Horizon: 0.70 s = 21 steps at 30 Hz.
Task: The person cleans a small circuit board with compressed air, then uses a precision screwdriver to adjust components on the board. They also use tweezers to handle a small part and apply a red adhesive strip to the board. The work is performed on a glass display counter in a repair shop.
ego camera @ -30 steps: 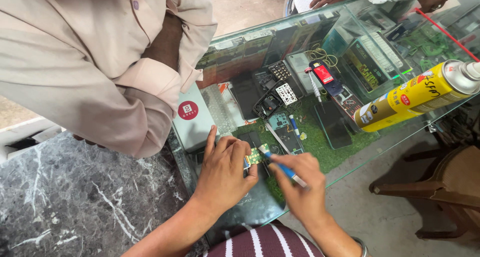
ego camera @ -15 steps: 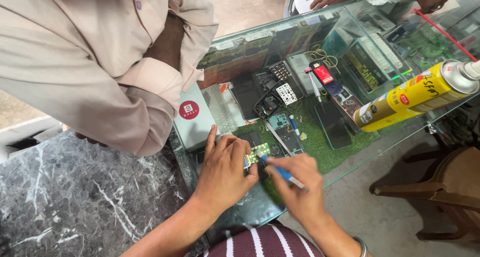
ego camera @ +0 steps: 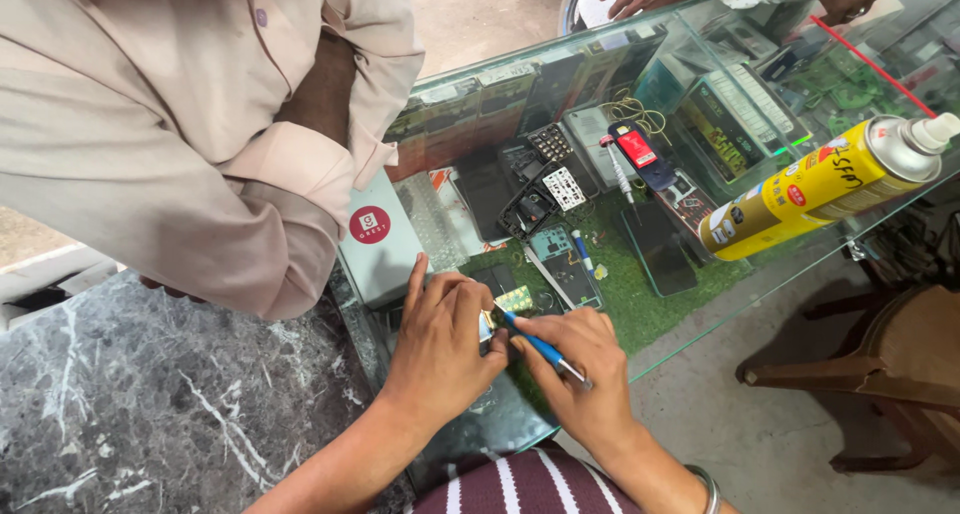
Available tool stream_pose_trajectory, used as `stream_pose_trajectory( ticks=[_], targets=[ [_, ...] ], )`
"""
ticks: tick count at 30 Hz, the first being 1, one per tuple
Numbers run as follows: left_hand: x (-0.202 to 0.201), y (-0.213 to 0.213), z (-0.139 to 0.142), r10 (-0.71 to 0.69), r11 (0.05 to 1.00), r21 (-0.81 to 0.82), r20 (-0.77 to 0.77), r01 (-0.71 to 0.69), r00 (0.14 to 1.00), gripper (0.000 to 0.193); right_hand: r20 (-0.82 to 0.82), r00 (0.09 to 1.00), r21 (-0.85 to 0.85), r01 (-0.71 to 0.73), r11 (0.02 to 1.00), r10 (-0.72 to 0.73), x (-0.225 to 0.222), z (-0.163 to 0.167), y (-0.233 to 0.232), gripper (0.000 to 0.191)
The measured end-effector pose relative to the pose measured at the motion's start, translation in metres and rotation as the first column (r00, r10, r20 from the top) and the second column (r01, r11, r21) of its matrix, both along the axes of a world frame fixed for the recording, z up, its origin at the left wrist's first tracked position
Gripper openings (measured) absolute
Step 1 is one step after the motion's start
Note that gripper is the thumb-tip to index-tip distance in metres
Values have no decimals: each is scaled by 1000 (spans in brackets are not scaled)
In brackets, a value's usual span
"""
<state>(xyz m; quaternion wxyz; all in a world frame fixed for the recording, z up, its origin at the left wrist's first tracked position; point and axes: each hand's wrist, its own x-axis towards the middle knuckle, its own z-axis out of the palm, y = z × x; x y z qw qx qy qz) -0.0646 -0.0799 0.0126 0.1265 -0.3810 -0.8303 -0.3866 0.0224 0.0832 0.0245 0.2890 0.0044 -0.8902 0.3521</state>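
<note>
Head view, lower centre, left hand [ego camera: 440, 349] pinching what looks like a small circuit board [ego camera: 487, 325], right hand [ego camera: 580, 369] gripping blue screwdriver [ego camera: 538, 346], glass worktop [ego camera: 700, 304], yellow spray can [ego camera: 825, 184] at right.

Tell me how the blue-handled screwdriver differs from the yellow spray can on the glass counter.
The blue-handled screwdriver is thin and gripped in the right hand, its tip at the small part held by the left hand. The yellow spray can is far thicker, lies untouched on its side, and has a red straw. Both lie slanted over the glass counter.
</note>
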Motion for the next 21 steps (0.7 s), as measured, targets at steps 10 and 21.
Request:
stream_pose_trajectory(
  ticks=[10,21],
  targets=[
    [0,1,-2,8,1000,7,-10,-8,1000,46,18,1000,-90,27,996,-25,0,-4,0,24],
    [1,1,-5,16,1000,8,-10,-16,1000,48,-15,1000,-4,-5,1000,5,1,-5,2,24]
  ],
)
